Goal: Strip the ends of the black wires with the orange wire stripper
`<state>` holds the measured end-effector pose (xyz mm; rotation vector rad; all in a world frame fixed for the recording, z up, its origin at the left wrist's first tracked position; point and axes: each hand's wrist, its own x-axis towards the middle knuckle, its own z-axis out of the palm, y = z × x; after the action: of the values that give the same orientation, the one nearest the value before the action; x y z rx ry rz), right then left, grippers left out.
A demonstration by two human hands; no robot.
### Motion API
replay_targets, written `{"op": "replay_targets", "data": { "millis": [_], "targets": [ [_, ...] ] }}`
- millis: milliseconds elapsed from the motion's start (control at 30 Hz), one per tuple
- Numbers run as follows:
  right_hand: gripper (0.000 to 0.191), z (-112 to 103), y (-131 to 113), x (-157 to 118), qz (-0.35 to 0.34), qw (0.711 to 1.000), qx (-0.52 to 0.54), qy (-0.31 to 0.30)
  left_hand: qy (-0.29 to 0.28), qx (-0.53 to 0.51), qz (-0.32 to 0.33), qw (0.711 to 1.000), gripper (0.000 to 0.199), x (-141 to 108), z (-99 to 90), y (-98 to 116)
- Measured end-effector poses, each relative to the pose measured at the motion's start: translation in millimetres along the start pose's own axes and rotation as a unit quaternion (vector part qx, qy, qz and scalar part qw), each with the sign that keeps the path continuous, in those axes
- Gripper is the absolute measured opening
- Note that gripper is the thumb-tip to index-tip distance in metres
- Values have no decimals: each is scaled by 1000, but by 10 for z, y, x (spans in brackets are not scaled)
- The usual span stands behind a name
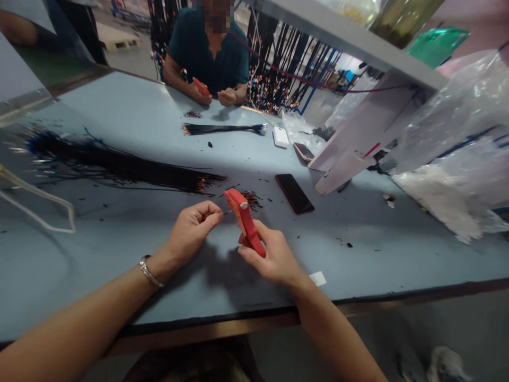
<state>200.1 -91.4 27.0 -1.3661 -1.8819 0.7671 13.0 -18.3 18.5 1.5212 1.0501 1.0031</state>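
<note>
My left hand (194,228) is closed in a pinch. A short bit of thin wire (227,213) shows at its fingertips, pointing toward the tool; the rest of it is hidden by the hand. My right hand (272,252) grips a red hand-held wire stripper (245,220), its head tilted up and to the left. Behind the tool lies a small heap of short dark and copper-coloured scraps (253,200). A large bundle of black wires (131,164) with copper-coloured ends toward me lies on the table to the left.
Across the table (131,297) a person (209,58) holds a similar red tool (201,86). A smaller wire bundle (222,129), a dark phone (295,193), another phone (303,152) and a white box (280,137) lie about. Plastic bags (449,185) and a shelf post (358,122) stand right.
</note>
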Motion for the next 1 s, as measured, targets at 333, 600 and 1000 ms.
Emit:
{"op": "replay_targets", "data": {
  "millis": [333,600,1000],
  "targets": [
    [42,175,118,25,-145,924,-327,135,-8,-151,-37,988,18,-22,65,-42],
    [40,170,135,29,-189,897,-362,171,-9,-131,-37,991,21,-39,64,23],
    [41,152,160,35,-148,919,-336,143,-56,-69,-31,996,15,-25,59,29]
  ]
}}
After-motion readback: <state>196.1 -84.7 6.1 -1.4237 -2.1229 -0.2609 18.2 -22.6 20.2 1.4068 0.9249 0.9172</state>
